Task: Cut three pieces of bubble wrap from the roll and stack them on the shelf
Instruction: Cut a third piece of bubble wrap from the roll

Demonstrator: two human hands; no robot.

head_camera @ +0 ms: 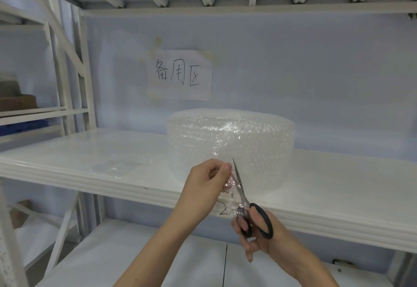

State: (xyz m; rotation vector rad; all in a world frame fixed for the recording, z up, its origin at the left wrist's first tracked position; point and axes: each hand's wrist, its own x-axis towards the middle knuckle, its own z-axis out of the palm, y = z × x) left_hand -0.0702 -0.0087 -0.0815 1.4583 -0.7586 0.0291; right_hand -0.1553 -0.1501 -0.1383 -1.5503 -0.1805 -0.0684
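Note:
A big roll of clear bubble wrap stands on the white shelf. Its loose end hangs over the shelf's front edge. My left hand pinches that loose sheet near its top edge. My right hand grips black-handled scissors, blades pointing up and running through the sheet just right of my left fingers. A flat cut piece of bubble wrap lies on the shelf to the left of the roll.
A paper sign with handwritten characters is taped to the back wall above the roll. A lower shelf sits below my arms. At the left stands another white rack with brown boxes.

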